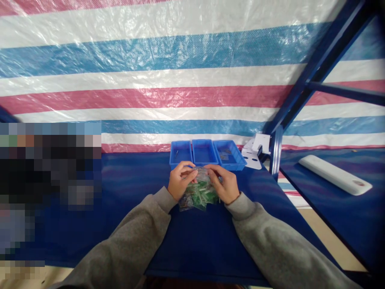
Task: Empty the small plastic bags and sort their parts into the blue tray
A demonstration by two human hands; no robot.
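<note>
Between my two hands is a clear plastic bag (202,172), its upper edge pinched from both sides. My left hand (180,180) has thumb and fingers closed on the bag's left part. On the right part, my right hand (225,184) grips with thumb and forefinger. Just below lies a pile of small clear packets with green contents (200,196) on the blue table (192,241). Fine details of what the packets contain are too small to make out.
Three blue trays stand side by side beyond my hands: a left tray (180,164), a middle tray (205,150) and a right tray (231,164) with small flat pieces inside. White cut sheets (252,158) lean near a blue metal post (275,154). A long white object (333,174) lies farther right.
</note>
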